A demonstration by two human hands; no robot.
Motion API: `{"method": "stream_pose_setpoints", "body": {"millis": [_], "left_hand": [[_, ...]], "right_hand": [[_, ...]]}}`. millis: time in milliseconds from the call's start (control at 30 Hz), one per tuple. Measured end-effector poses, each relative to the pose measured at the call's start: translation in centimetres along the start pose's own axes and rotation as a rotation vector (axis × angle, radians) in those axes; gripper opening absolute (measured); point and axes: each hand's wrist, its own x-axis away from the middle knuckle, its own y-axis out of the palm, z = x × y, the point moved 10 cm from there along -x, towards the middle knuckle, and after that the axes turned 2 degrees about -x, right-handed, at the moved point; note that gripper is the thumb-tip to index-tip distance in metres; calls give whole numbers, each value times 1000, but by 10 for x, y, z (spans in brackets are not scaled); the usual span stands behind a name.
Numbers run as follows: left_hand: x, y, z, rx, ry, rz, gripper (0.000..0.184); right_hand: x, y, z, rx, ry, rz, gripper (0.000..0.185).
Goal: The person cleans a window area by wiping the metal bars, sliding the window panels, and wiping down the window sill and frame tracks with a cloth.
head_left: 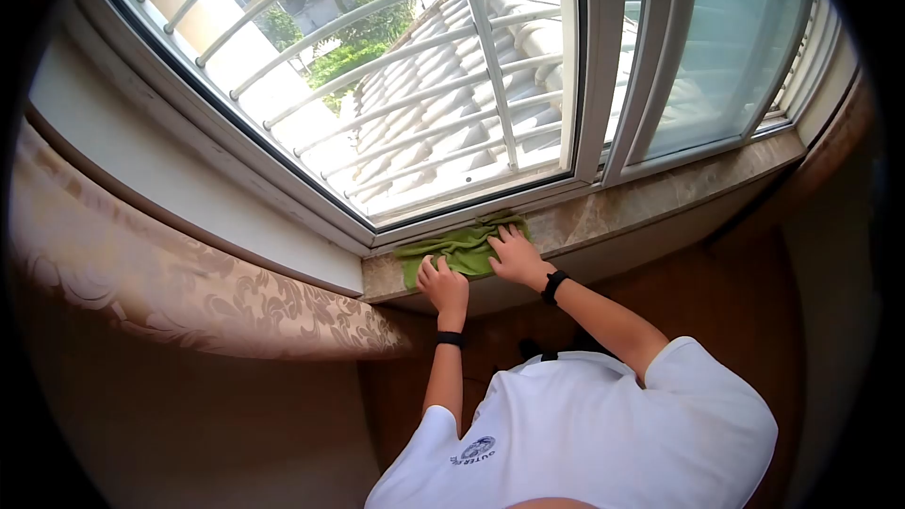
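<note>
Sliding window (584, 85) across 12 o'clock; patterned curtain (236, 306) at 9. Marble sill (650, 196) below window. Green cloth (457, 247) on sill's left end, bunched, long axis along sill, 8 to 2 o'clock. Right hand (517, 255) on cloth's 2 o'clock end, fingers spread. Left hand (443, 285) nearer 7, fingers bent, slightly parted; any pinch, cannot tell.

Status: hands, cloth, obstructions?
Left hand and right hand on green cloth. Cloth rumpled on marbled windowsill, window frame just behind. Patterned curtain left, off the cloth.
</note>
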Motion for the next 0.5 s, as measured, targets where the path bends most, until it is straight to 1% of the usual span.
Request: {"method": "stream_pose_setpoints", "body": {"millis": [67, 100, 133, 167, 233, 300, 333, 367, 400, 433, 500], "left_hand": [[-3, 14, -9, 175, 59, -73, 25], [-5, 14, -9, 269, 80, -109, 21], [-2, 3, -6, 246, 134, -25, 14], [0, 1, -12, 274, 120, -38, 9], [6, 15, -36, 244, 74, -97, 12], [1, 12, -50, 110, -12, -144, 13], [-4, 6, -52, 73, -15, -63, 14], [-9, 4, -53, -14, -36, -44, 14], [-14, 2, -51, -77, -42, -73, 17], [-17, 13, -54, -153, -69, -158, 23], [-15, 13, -52, -203, -54, -43, 35]], "right_hand": [[12, 4, -19, 44, -96, 59, 55], [19, 4, -21, 28, -117, 49, 54], [27, 5, -21, 14, -138, 30, 54], [37, 7, -20, -1, -159, 4, 53], [46, -3, -10, -37, -160, 8, 53], [45, -1, 1, -92, -151, -8, 53], [40, -3, -1, -88, -117, 0, 54], [30, -5, -2, -81, -85, 1, 55], [19, -3, -4, -25, -99, 19, 55], [10, 5, -11, 12, -110, 49, 56], [4, 12, -38, 145, -235, 45, 59]]}}
